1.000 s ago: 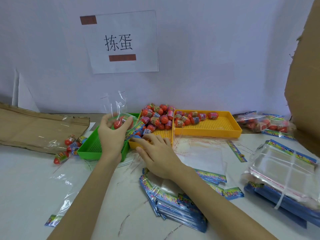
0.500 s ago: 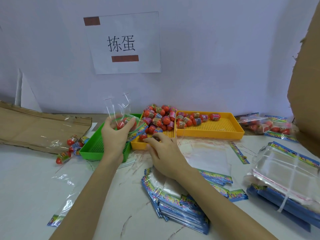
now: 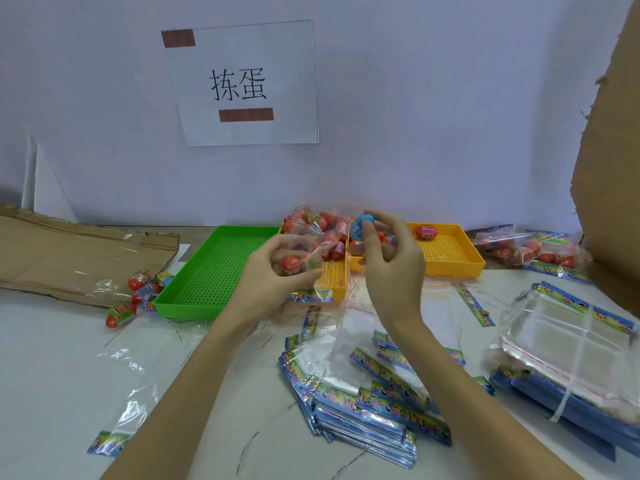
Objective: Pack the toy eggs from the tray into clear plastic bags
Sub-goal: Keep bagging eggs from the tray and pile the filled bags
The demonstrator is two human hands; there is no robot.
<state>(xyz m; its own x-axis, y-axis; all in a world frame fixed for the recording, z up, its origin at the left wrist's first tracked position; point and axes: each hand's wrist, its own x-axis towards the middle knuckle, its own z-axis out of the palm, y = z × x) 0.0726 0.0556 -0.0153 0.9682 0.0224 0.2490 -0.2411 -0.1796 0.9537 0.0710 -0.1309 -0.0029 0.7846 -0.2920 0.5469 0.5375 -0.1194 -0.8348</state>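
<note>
Right hand [image 3: 388, 258] has lifted from the yellow tray [image 3: 450, 268], now pinching a blue egg [image 3: 362, 225] above it | left hand [image 3: 277, 275] grips the bag [image 3: 304, 251], eggs inside, left of tray | next: hold bag mouth wide, drop egg straight in.

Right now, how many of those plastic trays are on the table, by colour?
Green tray: 1
Yellow trays: 2
Total: 3
</note>
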